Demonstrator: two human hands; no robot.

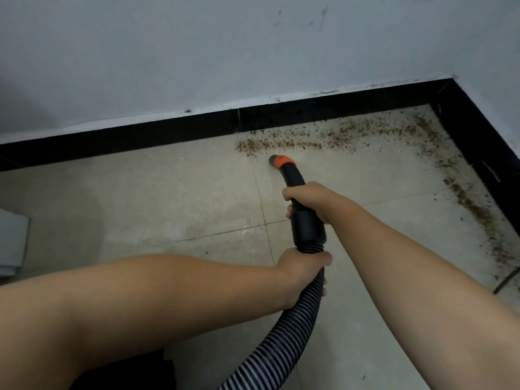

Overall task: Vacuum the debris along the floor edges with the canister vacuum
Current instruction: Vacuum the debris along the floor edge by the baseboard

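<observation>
The right grip [305,202] is wrapped around the black rigid handle tube [302,218] of the vacuum, fingers curled over its top. Just behind it, the left grip [302,264] clasps the ribbed hose [284,333] where it joins the tube, thumb across the top. The hose runs down toward the lower edge of the view. Ahead of the right grip the tube curves to an orange collar and a nozzle [277,160] held low over the pale tiled floor [168,198], just beside the near end of the debris [309,139]. The brown crumbs lie in a band along the black skirting [140,136], turn at the corner, and continue down the right-hand edge. Above is a grey-white wall [197,52].
</observation>
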